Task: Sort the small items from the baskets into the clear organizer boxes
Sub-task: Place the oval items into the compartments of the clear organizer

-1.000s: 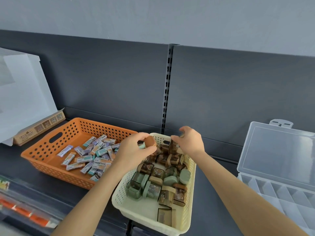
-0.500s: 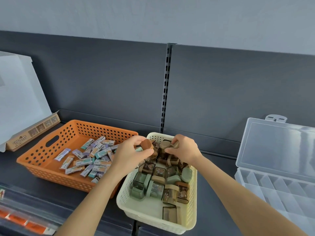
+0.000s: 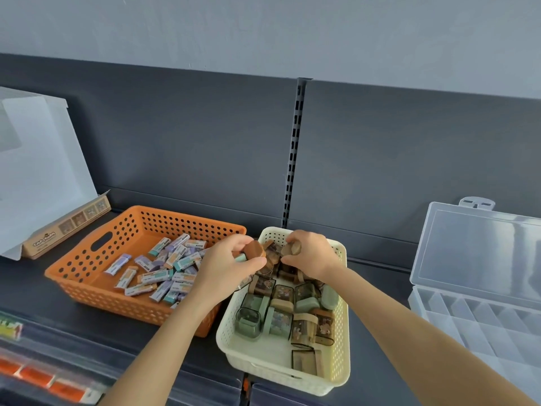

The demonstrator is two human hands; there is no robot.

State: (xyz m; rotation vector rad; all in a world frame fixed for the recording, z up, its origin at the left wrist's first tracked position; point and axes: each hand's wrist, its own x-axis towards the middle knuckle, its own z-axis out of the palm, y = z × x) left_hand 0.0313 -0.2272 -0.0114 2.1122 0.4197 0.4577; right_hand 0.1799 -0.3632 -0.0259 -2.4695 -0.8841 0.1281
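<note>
Landmark: cream basket.

- Far left of it: flat cardboard box, lying on the dark shelf.
- Just left of it, apparently touching: orange basket, holding a loose pile of small wrapped bars.
- Over its back left corner: your left hand. Fingers and thumb are curled round a small brown case. A mint piece shows under that, but I can't tell whether it's a second item.
- Inside it: small cases in brown, green and tan, tumbled and mostly toward the back and middle.
- Over its back edge: your right hand, fingertips pinching a tan case. Both hands are close together above the pile.
- Well right of it: clear organizer box, with the lid standing open and the divided compartments facing up.
</note>
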